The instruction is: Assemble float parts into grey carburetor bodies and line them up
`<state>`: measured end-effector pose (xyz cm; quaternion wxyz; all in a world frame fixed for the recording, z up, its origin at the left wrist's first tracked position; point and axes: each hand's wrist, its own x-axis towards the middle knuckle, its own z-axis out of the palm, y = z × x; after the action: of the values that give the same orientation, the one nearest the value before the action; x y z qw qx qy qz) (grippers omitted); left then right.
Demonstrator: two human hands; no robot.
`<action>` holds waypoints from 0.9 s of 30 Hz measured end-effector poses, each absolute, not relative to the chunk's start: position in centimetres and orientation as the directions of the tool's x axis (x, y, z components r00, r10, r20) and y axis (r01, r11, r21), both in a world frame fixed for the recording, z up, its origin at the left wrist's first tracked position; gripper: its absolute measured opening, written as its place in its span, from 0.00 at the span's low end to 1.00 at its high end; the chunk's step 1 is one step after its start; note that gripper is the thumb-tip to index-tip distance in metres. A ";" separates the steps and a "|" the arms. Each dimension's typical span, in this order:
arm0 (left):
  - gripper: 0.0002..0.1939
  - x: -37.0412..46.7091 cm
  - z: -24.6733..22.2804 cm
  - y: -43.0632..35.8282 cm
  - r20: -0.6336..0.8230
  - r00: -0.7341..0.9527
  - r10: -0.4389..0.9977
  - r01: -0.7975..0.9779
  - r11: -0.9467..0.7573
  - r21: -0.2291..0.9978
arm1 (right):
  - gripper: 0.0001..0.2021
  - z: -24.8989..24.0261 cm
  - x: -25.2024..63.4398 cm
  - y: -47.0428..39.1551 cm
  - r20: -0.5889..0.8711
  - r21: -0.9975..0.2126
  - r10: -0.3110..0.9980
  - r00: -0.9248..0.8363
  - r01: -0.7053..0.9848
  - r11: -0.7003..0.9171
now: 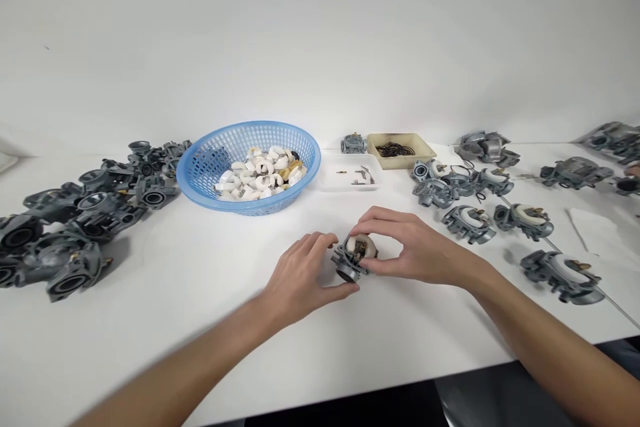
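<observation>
A grey metal carburetor body (346,269) rests on the white table in front of me, its open side facing up. My left hand (303,275) grips it from the left, thumb at the near side and fingers at the far side. Between thumb and fingers of my right hand (407,244) is a white U-shaped float (369,244), seated at the top of the carburetor body. Small brass parts show inside the float's opening. My right fingertips partly cover the float's edge.
A blue basket (187,180) holds many white floats. Beside it stand a white tray (327,180) with small pins and a cream tray (425,153) of black rings. Carburetor bodies are heaped at left (100,210); several with floats (563,275) lie at right. Another person's hand (634,170) shows far right.
</observation>
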<state>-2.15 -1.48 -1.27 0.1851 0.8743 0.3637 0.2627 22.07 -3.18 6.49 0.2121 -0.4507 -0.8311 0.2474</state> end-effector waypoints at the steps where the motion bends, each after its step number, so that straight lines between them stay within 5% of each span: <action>1: 0.33 -2.1 -1.1 -1.5 0.299 0.602 0.740 0.536 -0.653 0.535 | 0.15 6.5 22.1 -3.1 0.106 -0.612 0.857 -0.504 0.647 0.456; 8: 0.29 -2.2 -0.8 -1.5 0.190 0.630 0.753 0.519 -0.591 0.618 | 0.22 6.5 22.6 -3.1 -0.002 -0.655 0.866 -0.500 0.655 0.376; 15: 0.22 -2.4 -0.4 -1.5 0.176 0.626 0.759 0.479 -0.553 0.682 | 0.38 4.8 20.7 -6.1 0.015 -0.504 0.952 -0.306 0.820 0.272; 27: 0.25 -2.7 -0.6 -1.7 0.170 0.613 0.772 0.473 -0.531 0.703 | 0.31 4.8 23.6 -6.9 -0.062 -0.550 0.954 -0.292 0.808 0.212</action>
<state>-2.71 -1.74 -0.59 0.3127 0.8418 0.3698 0.2386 23.64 -6.87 4.81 0.1473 -0.5764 -0.7643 0.2488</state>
